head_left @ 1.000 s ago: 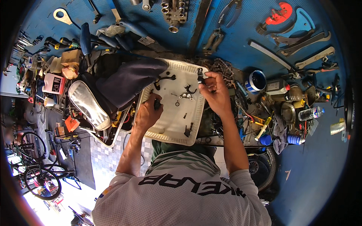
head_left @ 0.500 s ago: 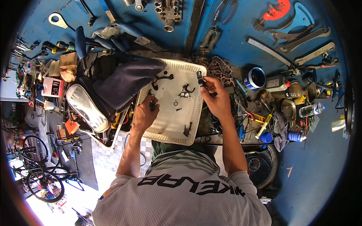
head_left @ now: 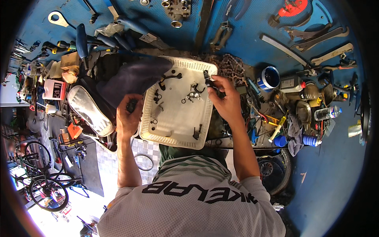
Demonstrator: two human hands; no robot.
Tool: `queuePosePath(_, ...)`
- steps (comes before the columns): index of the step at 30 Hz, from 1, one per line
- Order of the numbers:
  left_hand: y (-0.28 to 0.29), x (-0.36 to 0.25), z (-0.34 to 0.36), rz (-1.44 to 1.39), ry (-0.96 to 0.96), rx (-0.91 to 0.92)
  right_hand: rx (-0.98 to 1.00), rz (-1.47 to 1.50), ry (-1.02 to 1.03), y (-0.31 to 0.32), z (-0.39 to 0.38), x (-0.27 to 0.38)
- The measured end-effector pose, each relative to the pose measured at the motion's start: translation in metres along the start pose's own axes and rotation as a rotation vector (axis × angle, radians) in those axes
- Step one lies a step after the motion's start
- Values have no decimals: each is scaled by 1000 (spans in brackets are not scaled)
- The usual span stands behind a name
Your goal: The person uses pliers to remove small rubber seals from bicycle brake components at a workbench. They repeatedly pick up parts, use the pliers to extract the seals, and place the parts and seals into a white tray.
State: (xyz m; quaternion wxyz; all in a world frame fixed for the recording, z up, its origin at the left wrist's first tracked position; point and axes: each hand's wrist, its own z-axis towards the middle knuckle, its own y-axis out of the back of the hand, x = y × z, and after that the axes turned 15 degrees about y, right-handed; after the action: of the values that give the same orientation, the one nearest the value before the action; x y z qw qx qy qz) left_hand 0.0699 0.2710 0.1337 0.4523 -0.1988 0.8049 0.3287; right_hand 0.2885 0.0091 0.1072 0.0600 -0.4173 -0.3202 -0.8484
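A white plastic basket (head_left: 182, 122) lies in front of me with small parts spread over its bottom. Over its right rim my right hand (head_left: 226, 98) is closed on a small black clamp-like part (head_left: 207, 76), pinched between thumb and fingers. My left hand (head_left: 128, 120) is just outside the left rim, fingers curled round a small dark part (head_left: 132, 104) whose shape is mostly hidden. Inside the basket lie a black lever (head_left: 172, 77), small dark rings (head_left: 157, 96), a silver piece with round holes (head_left: 194, 94) and a slim black part (head_left: 197, 133).
A dark cloth (head_left: 132, 81) overlaps the basket's upper left, beside a long clear-topped case (head_left: 87, 108). Chains (head_left: 233, 69), a blue tub (head_left: 269, 78), bottles and tools crowd the right of the bench. Pliers (head_left: 224, 33) and wrenches hang on the blue wall.
My left hand has moved left out of the basket, carrying the dark part and uncovering rings and small pieces there. My right hand has stayed near the right rim with its part.
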Motion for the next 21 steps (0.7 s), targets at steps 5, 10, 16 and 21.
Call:
queuePosePath(5,-11,10,-3,184,12,-9,137,-156,140,-10,7,0)
queuePosePath(10,-15,17,-6,174,-113,-8,418,-315,221,-22,3,9)
queuePosePath(16,-6,18,-3,189,-129,-52,760,-457,320,-58,-21,12)
queuePosePath(21,-18,15,-10,258,-219,10,745,-554,369,-72,-29,7)
